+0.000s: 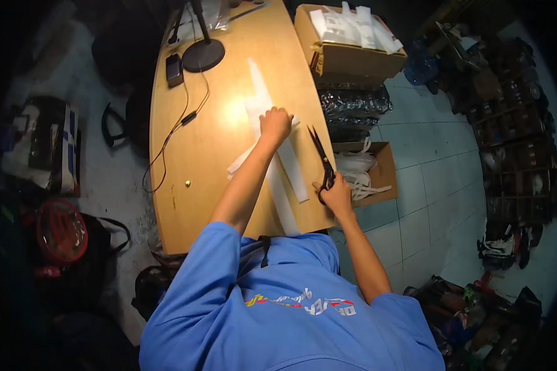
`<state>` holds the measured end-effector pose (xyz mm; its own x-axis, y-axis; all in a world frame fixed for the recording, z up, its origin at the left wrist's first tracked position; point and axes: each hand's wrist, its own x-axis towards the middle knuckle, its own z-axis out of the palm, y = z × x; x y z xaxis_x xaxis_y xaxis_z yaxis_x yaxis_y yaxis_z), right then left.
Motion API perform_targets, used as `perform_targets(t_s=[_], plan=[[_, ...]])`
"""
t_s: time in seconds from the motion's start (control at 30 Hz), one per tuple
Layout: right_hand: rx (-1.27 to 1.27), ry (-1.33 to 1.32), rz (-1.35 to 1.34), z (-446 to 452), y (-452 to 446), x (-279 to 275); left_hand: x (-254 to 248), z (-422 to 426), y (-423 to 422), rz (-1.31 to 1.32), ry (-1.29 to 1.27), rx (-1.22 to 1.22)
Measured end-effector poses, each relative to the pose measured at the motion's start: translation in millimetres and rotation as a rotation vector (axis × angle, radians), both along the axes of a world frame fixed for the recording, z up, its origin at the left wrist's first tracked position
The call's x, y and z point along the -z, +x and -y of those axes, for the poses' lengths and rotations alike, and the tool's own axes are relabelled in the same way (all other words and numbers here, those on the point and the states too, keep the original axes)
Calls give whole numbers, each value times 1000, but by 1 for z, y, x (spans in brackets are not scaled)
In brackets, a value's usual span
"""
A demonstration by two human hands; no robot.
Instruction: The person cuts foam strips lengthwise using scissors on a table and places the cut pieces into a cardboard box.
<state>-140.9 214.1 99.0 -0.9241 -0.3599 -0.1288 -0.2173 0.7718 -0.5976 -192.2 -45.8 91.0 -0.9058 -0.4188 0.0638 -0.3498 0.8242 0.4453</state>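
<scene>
My right hand (336, 195) is wrapped around the handles of black scissors (321, 153) at the table's right edge. The scissors' blades are slightly apart and point away from me. Over the middle of the table, my left hand (276, 123) is closed on a white strip (254, 110) of thin, soft-looking material, whose exact kind I cannot make out. Below that hand, more white strips (293, 171) lie crossed on the wooden table (213, 139), one running toward my body. My fingers partly hide where the strips overlap.
A black round lamp base (203, 56), a small dark box (174, 70) and a cable (164, 148) occupy the table's left side. To the right stand a carton (359, 62) of white pieces, black-wrapped packages (354, 102) and a lower open carton (384, 170) with white scraps.
</scene>
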Motion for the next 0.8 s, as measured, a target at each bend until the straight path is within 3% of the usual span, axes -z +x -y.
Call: perform_targets(t_s=[0.17, 0.37, 0.5, 0.6, 0.7, 0.8], plan=[[-22, 222, -41, 15, 8, -7, -11, -5, 38, 58, -165, 93], [-53, 350, -19, 27, 12, 0, 15, 7, 37, 85, -50, 103], [-85, 331, -4, 27, 19, -13, 10, 9, 40, -88, 45, 142], [-142, 433, 261, 34, 6, -54, -18, 6, 49, -189, 122, 279], [-179, -155, -81, 34, -16, -92, -59, -1, 64, -123, 53, 570], [-309, -262, -259, 41, -43, -103, -99, -12, 77, -158, 13, 761]])
